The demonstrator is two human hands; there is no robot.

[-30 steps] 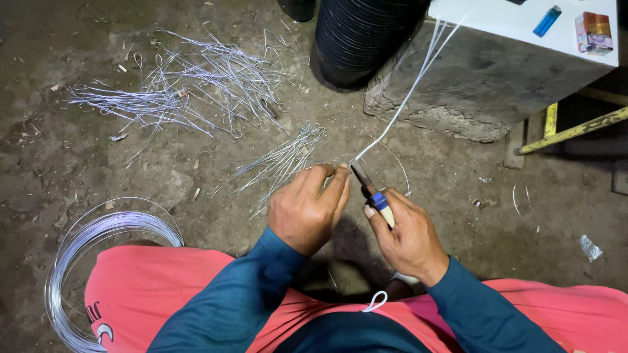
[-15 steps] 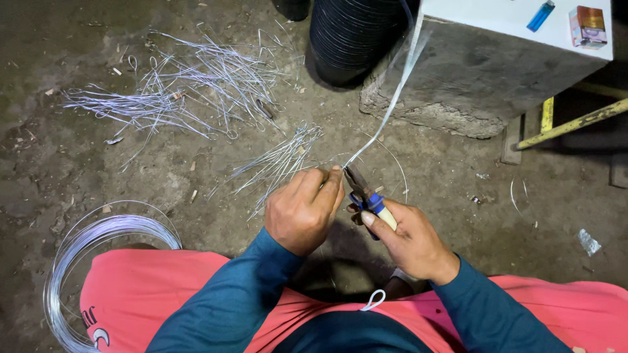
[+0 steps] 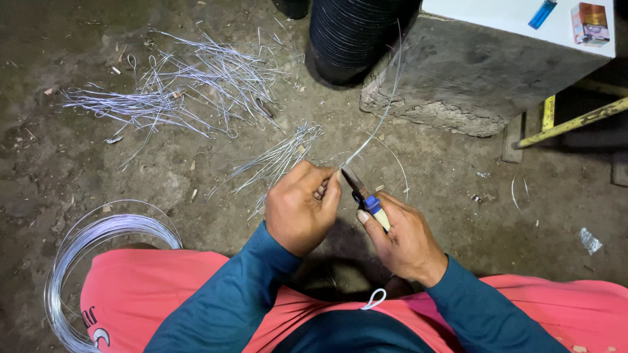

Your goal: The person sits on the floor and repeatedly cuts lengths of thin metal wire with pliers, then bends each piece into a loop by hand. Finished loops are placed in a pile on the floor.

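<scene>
My left hand [image 3: 302, 206] is closed around a thin silver wire [image 3: 386, 108] that rises up and away toward a concrete block. My right hand [image 3: 404, 238] grips pliers [image 3: 364, 193] with blue and cream handles; their dark jaws meet the wire right beside my left fingertips. Both hands work close together above the dirt floor, in front of my knees in pink trousers [image 3: 124, 297].
A coil of silver wire [image 3: 78, 245] lies at my left knee. Piles of cut wire pieces [image 3: 190, 82] and a smaller bundle [image 3: 278, 157] lie ahead. A concrete block [image 3: 471, 78], stacked black pots [image 3: 353, 33] and a yellow bar [image 3: 575, 121] stand beyond.
The long wire has swung from leaning right toward the block's top to standing more upright. The pliers' jaws have closed in on the wire at my left fingertips.
</scene>
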